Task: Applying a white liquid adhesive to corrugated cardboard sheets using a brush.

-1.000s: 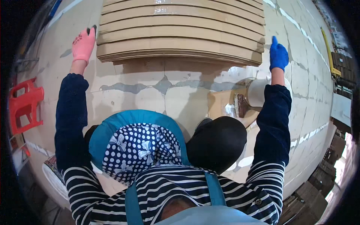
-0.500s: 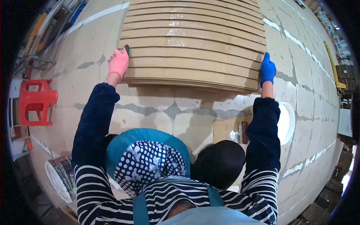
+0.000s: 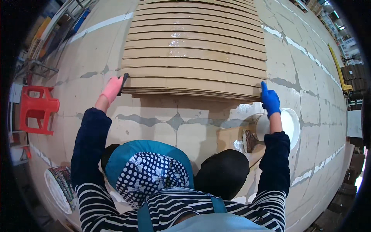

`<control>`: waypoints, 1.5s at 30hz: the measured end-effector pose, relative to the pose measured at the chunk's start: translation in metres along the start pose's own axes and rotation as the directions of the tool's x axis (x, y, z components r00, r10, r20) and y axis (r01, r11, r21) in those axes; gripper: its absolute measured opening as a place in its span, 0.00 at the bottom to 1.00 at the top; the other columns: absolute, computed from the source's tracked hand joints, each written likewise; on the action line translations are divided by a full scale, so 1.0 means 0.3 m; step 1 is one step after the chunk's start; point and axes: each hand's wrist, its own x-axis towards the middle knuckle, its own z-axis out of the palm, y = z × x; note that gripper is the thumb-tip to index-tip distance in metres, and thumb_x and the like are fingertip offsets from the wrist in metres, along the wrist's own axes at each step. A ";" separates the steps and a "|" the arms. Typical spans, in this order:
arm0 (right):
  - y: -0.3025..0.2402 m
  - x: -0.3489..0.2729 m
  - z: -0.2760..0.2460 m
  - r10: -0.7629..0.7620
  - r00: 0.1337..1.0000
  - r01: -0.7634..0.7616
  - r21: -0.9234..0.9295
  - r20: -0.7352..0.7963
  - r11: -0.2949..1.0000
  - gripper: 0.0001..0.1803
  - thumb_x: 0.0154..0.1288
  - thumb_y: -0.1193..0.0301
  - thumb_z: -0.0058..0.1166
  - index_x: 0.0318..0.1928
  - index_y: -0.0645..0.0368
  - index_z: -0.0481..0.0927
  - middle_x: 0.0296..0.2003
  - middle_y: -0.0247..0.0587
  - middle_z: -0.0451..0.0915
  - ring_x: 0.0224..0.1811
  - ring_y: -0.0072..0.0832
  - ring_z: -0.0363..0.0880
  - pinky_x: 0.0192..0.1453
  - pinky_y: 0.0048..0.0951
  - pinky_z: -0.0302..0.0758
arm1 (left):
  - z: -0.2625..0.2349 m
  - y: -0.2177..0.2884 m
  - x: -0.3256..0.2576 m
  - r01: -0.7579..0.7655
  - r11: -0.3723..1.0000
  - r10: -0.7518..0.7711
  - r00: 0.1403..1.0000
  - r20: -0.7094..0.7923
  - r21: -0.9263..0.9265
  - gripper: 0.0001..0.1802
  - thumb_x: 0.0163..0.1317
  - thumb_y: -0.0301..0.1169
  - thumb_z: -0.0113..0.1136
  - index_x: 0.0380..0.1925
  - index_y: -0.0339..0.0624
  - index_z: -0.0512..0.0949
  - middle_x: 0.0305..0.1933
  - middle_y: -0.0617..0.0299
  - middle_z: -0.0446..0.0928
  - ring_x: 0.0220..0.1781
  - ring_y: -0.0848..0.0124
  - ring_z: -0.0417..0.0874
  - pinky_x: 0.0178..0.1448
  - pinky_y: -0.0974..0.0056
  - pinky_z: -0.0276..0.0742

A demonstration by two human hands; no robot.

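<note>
Overlapping brown cardboard sheets (image 3: 193, 63) lie in a long stepped pile in front of me, their near edges showing as rows. Shiny patches, like tape or wet glue, run down the middle. My left hand (image 3: 112, 88), in a pink glove with dark fingertips, is closed at the pile's near left corner. At the near right corner my right hand (image 3: 271, 101), in a blue glove, is closed against the edge with its thumb pointing up. The fingers under the sheets are partly hidden on both sides.
A red plastic stool (image 3: 37, 109) stands at the left. By my right forearm are a white bucket (image 3: 290, 127) and a brush (image 3: 250, 141) on a cardboard piece (image 3: 228, 139). Another round tub (image 3: 60, 189) sits at lower left. Yellow equipment (image 3: 340, 69) and stacked goods line the right side.
Both hands have come toward me along the side edges of the pile, down to its near corners. The right forearm has drawn back, uncovering more of the brush and the bucket's near side.
</note>
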 end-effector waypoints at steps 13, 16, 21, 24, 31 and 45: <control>0.111 0.083 -0.087 -0.029 0.999 -0.018 0.901 0.034 0.433 0.19 0.67 0.61 0.40 0.30 0.62 0.80 0.15 0.31 0.71 0.17 0.20 0.68 0.19 0.26 0.65 | -0.092 -0.042 0.093 -0.474 0.881 0.471 0.873 -0.128 0.004 0.12 0.63 0.31 0.41 0.34 0.33 0.72 0.33 0.56 0.76 0.40 0.66 0.77 0.42 0.62 0.73; 0.050 0.106 0.114 0.227 0.846 0.343 0.819 -0.482 0.461 0.19 0.66 0.64 0.43 0.26 0.64 0.78 0.13 0.28 0.69 0.16 0.16 0.63 0.19 0.23 0.62 | 0.085 -0.042 0.122 -0.658 0.373 0.927 0.227 -0.300 0.655 0.14 0.63 0.32 0.43 0.33 0.32 0.74 0.33 0.58 0.77 0.38 0.66 0.77 0.41 0.64 0.71; 0.011 0.094 0.141 0.237 0.715 0.328 0.615 -0.658 0.717 0.22 0.64 0.62 0.48 0.18 0.66 0.75 0.11 0.31 0.69 0.18 0.18 0.61 0.23 0.27 0.62 | 0.131 -0.109 0.191 -0.404 0.913 0.236 0.650 -0.722 -0.065 0.22 0.62 0.43 0.46 0.41 0.33 0.75 0.39 0.51 0.78 0.39 0.64 0.76 0.46 0.61 0.69; 0.008 0.109 0.134 0.248 0.760 0.201 0.581 -0.600 0.789 0.23 0.63 0.62 0.50 0.17 0.68 0.73 0.11 0.31 0.68 0.19 0.19 0.58 0.23 0.29 0.60 | 0.076 -0.098 0.216 -0.271 0.948 0.306 0.635 -0.709 0.167 0.22 0.62 0.43 0.47 0.41 0.32 0.74 0.42 0.53 0.77 0.41 0.65 0.75 0.47 0.61 0.68; -0.025 0.117 0.104 0.252 0.801 0.270 0.703 -0.543 0.657 0.24 0.63 0.62 0.49 0.17 0.70 0.72 0.11 0.35 0.65 0.19 0.18 0.56 0.22 0.30 0.58 | 0.132 0.004 0.188 -0.386 0.902 0.191 0.760 -0.622 -0.195 0.23 0.63 0.44 0.47 0.36 0.29 0.75 0.35 0.53 0.77 0.36 0.73 0.73 0.43 0.65 0.68; -0.051 0.168 0.103 0.203 0.806 -0.082 0.235 -0.555 0.968 0.29 0.63 0.50 0.38 0.26 0.65 0.79 0.23 0.56 0.77 0.27 0.45 0.76 0.32 0.40 0.69 | 0.116 -0.016 0.279 0.053 0.843 0.341 0.719 -0.606 0.536 0.23 0.63 0.42 0.39 0.39 0.33 0.75 0.40 0.41 0.75 0.41 0.49 0.76 0.47 0.58 0.69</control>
